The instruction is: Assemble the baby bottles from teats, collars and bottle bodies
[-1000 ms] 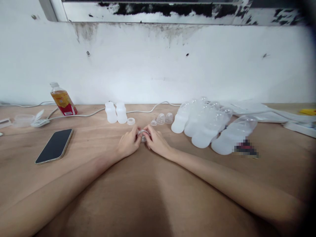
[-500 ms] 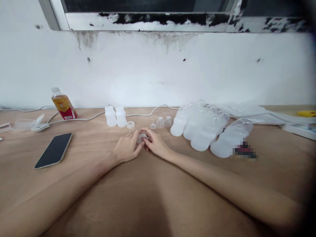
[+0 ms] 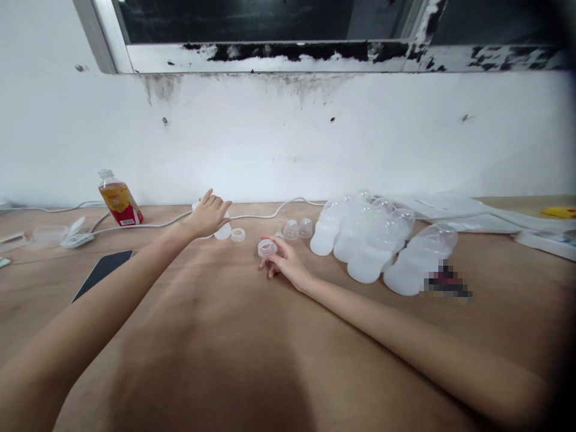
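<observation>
My right hand (image 3: 285,262) holds a translucent threaded screw ring (image 3: 267,248) just above the table, its round opening tilted towards me. Over two small milky bottles (image 3: 222,232) at the back left reaches my left hand (image 3: 209,214), fingers spread; it hides most of both bottles, and whether it touches them I cannot tell. A loose white ring (image 3: 238,234) lies to the right of the bottles. Behind my right hand stand two clear dome caps (image 3: 291,229), with a clear bottle teat (image 3: 278,234) partly hidden by the fingers.
Several capped milky bottles (image 3: 365,264) lie bunched at the right. A phone (image 3: 102,273) is partly covered by my left forearm. A drink bottle (image 3: 120,201) leans near the wall, where a white cable (image 3: 265,215) runs. Far right are a plastic bag (image 3: 463,210) and a yellow object (image 3: 560,212).
My left hand has let go of the ring and moved left and away from me to the bottles. My right hand still holds the ring, which now shows more fully. The view has tilted slightly up.
</observation>
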Demonstrator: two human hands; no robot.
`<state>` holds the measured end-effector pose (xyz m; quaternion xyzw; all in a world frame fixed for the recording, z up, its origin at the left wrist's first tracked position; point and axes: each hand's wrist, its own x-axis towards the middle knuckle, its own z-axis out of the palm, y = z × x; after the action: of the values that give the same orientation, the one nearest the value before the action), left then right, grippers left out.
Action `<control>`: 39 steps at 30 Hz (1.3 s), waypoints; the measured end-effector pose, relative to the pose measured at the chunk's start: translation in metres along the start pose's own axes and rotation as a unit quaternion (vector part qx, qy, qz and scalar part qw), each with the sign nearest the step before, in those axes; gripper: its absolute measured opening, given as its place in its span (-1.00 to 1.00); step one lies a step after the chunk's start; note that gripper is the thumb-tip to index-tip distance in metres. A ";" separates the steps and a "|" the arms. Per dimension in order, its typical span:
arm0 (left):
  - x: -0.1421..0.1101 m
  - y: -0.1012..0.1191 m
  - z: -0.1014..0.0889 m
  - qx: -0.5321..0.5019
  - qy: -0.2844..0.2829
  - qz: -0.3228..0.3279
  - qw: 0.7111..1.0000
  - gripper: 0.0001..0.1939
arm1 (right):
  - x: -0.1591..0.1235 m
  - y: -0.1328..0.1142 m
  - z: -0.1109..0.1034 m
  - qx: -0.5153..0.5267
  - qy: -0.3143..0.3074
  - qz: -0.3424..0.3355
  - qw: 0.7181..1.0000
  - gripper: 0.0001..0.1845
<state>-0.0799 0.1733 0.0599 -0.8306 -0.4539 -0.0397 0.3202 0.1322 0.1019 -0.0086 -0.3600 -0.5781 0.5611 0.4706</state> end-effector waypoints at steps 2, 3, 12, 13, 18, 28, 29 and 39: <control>-0.011 0.004 -0.011 -0.031 0.002 0.017 0.999 -0.53 | 0.000 0.000 -0.002 0.006 -0.003 0.001 1.000 -0.54; -0.017 0.007 -0.018 -0.064 -0.005 0.031 0.997 -0.51 | -0.001 0.001 -0.003 0.009 -0.007 0.002 1.000 -0.53; -0.062 0.083 -0.018 -0.493 0.084 -0.178 0.848 -0.47 | -0.005 -0.003 -0.010 0.081 -0.019 0.019 0.996 -0.59; -0.064 0.091 -0.012 -0.515 0.042 -0.189 0.835 -0.50 | -0.005 -0.003 -0.010 0.085 -0.016 0.022 0.996 -0.59; -0.066 0.099 -0.002 -0.543 -0.022 -0.198 0.816 -0.55 | -0.005 -0.004 -0.008 0.092 -0.011 0.025 0.995 -0.59; -0.073 0.093 -0.017 -0.440 -0.011 -0.168 0.882 -0.27 | 0.001 -0.004 -0.014 0.210 0.015 0.050 0.976 -0.79; -0.073 0.093 -0.017 -0.437 0.000 -0.159 0.885 -0.28 | 0.002 -0.004 -0.015 0.213 0.016 0.054 0.975 -0.81; -0.072 0.094 -0.009 -0.438 0.057 -0.175 0.880 -0.47 | -0.001 -0.004 -0.019 0.221 0.007 0.010 0.975 -0.58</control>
<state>-0.0471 0.0794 -0.0052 -0.7896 -0.5086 -0.3373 -0.0632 0.1508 0.1058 -0.0060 -0.2567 -0.4328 0.6775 0.5364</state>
